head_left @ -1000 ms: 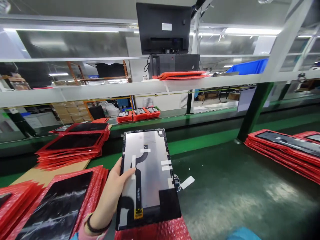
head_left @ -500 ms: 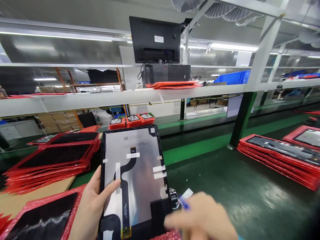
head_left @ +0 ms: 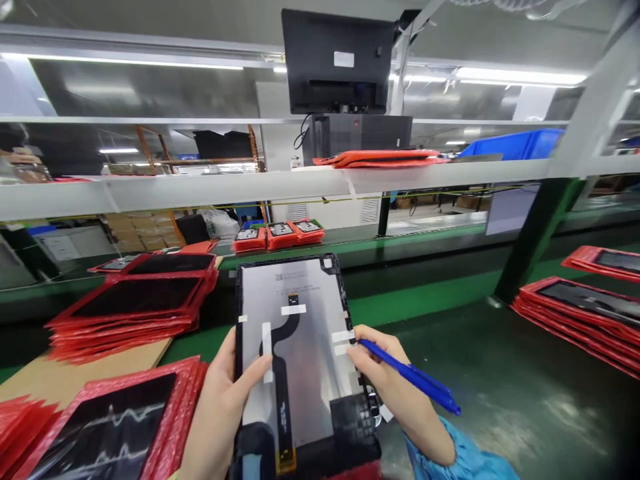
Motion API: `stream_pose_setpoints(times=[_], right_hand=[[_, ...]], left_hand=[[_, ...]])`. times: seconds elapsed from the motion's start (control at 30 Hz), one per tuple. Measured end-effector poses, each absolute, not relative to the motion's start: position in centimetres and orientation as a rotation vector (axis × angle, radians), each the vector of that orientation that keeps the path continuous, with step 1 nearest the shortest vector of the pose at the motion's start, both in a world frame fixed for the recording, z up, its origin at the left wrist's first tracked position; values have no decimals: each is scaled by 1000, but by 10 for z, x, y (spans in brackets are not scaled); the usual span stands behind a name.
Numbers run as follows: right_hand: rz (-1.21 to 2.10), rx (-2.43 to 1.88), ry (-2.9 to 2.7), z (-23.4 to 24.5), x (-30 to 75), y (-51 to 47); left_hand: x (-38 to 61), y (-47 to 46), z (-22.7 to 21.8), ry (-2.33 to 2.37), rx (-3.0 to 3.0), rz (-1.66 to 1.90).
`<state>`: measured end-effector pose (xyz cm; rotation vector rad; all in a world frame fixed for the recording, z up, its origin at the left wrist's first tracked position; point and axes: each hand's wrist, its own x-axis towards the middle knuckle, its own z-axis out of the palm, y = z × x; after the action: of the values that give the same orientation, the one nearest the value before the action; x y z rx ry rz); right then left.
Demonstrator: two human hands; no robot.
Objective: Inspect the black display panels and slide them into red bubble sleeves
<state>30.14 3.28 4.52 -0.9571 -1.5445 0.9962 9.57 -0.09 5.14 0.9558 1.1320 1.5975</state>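
My left hand (head_left: 220,407) grips the left edge of a display panel (head_left: 310,347), held upright with its silver back facing me. A black flex cable and small white tape strips run across that back. My right hand (head_left: 387,377) holds a blue pen (head_left: 407,377) in a writing pinch. The pen tip touches the panel's right edge beside two white tape strips. The panel hovers above the dark green conveyor belt (head_left: 500,387).
Stacks of red bubble-wrap sleeves with panels lie at left (head_left: 135,303), lower left (head_left: 110,427) and right (head_left: 580,307). A brown board (head_left: 75,373) sits under the left stacks. A white shelf rail (head_left: 250,183) crosses overhead, with a monitor (head_left: 337,60) above it.
My right hand came up from the lower right, blurred half a second ago, and now rests the blue pen tip on the panel's right edge. The left hand keeps its hold.
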Motion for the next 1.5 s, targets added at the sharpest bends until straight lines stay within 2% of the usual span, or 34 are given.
stream_pose_setpoints(times=[0.27, 0.67, 0.9, 1.0, 1.1, 1.17, 1.37, 1.5], right_hand=[[996, -976, -1399, 32, 298, 38], [886, -1031, -1519, 37, 300, 42], [1045, -793, -1273, 43, 307, 33], [1308, -559, -1120, 44, 308, 25], [1750, -292, -997, 44, 307, 21], [1869, -280, -921, 43, 305, 20], [1686, -485, -784, 40, 295, 18], [1588, -452, -906, 34, 289, 14]], left_hand=[[93, -2, 46, 1113, 1063, 1599], [103, -6, 54, 1159, 1117, 1643], [87, -12, 43, 1456, 1514, 1674], [84, -11, 38, 1522, 1853, 1732], [79, -3, 34, 1270, 2523, 1581], [75, 3, 30, 1077, 2865, 1416], [75, 9, 31, 1086, 3010, 1316], [96, -11, 33, 756, 2861, 1471]])
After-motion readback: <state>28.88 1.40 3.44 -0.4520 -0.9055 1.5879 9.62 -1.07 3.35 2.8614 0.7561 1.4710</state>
